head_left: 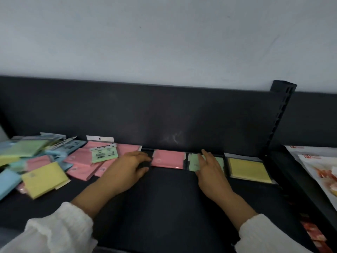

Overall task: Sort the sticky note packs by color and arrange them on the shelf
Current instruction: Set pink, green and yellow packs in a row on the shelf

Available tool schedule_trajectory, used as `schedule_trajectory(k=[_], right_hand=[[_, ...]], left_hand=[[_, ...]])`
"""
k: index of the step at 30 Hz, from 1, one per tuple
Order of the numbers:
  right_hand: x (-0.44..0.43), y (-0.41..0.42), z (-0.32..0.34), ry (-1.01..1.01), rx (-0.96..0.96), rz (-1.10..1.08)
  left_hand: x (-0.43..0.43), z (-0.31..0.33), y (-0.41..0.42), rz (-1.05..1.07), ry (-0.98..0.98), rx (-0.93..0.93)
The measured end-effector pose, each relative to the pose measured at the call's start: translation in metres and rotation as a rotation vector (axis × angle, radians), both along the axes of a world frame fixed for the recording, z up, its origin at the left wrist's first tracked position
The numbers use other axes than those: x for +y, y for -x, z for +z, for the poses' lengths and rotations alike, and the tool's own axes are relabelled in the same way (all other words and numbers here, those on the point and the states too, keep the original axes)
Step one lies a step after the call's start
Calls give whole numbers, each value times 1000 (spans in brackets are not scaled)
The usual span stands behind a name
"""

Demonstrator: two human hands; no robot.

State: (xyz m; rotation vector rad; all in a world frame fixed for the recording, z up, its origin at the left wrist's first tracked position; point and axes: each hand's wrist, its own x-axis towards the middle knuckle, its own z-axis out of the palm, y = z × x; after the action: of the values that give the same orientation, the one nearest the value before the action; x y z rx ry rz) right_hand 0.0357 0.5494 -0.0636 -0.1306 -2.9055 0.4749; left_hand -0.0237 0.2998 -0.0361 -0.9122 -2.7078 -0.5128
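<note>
Slippage is the likeliest trouble from here. Against the back wall of the shelf (164,201) a row of 3 lies sorted. The pink pack (167,158) comes first, the green pack (193,163) is just beside it at its 3 o'clock, and the yellow pack (246,168) is further on toward 3 o'clock.

The right hand (207,170) lies flat on the green pack with straight, spread fingers, pressing rather than gripping. With a glossy wrapper on a smooth shelf, a push at an angle would probably skew the pack. It could ride over the pink pack's edge or shove the yellow one out of line.

The left hand (131,167) reaches the pink pack's left edge with fingers above and thumb below. Blur hides whether they pinch it or only hover, so I cannot tell its grip.

At that hand's 9 o'clock sits the unsorted heap (45,161) (pink, green, blue and yellow mixed). One labelled green pack (104,154) lies on top of pink ones, so a hasty grab could take 2 colours together. The sleeve (60,229), swinging toward 9 o'clock, could also sweep loose packs off the front edge.
</note>
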Motion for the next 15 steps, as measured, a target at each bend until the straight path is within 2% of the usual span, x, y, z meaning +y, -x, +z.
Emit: schedule_trajectory(k=[6, 15], right_hand=[[-7, 0, 17, 118, 70, 103], [-52, -8, 40, 10, 68, 245]], left_hand=[[-66, 16, -19, 292, 4, 76], [-109, 10, -31, 375, 45, 33]])
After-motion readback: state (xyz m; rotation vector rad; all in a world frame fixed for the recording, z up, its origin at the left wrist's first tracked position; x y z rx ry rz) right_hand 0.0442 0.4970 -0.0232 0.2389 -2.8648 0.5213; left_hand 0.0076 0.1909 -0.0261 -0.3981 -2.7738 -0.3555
